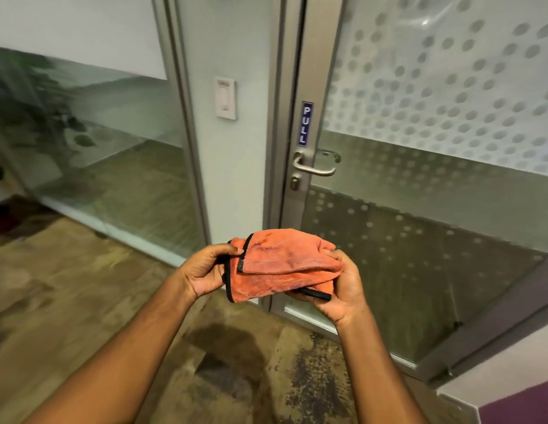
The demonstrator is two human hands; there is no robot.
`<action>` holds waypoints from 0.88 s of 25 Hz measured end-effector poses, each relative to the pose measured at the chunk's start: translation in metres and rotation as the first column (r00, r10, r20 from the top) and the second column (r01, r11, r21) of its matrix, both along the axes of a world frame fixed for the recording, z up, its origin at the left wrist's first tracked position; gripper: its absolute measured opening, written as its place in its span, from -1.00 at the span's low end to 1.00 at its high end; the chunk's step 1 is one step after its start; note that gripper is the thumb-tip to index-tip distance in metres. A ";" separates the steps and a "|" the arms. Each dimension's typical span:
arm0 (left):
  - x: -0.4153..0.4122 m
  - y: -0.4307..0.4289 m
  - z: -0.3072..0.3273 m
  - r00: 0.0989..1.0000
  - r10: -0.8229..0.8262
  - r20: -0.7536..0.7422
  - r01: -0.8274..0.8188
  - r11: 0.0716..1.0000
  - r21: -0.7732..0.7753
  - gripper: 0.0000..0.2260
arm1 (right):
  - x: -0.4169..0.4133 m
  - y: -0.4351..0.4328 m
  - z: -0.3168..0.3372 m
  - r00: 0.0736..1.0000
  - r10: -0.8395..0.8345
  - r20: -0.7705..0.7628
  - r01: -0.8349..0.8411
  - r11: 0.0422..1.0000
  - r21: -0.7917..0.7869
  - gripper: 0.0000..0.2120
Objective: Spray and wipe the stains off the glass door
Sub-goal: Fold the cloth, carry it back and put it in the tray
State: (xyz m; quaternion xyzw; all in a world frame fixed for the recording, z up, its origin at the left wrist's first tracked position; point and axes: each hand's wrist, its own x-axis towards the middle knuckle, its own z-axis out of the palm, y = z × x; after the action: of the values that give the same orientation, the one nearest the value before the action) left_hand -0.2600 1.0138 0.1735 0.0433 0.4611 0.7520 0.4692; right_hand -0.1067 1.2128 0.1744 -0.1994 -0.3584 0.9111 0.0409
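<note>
An orange cloth (282, 264) with black edging is folded between both my hands at the centre of the view. My left hand (205, 269) pinches its left corner. My right hand (343, 286) cups its right side from below. Behind them stands the glass door (419, 179) with a frosted dot pattern, a metal frame, a blue PULL sign (306, 123) and a silver lever handle (312, 166). No spray bottle is in view.
A fixed glass panel (113, 148) runs to the left of the door, with a white wall switch (225, 97) on the post between them. A potted plant (25, 102) shows at far left. The floor (83, 301) is mottled brown carpet.
</note>
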 end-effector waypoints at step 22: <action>0.022 -0.456 -0.058 0.778 0.544 -0.315 -0.627 0.638 -0.447 -0.82 | -0.095 -0.433 -0.044 0.822 0.395 0.410 -0.556 0.709 0.433 -0.85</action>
State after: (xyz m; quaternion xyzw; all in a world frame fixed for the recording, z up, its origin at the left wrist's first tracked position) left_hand -0.2377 0.5573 0.1152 -0.1827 0.6721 0.7005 0.1558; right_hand -0.2021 0.7797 0.1302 -0.2095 -0.6387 0.7139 -0.1965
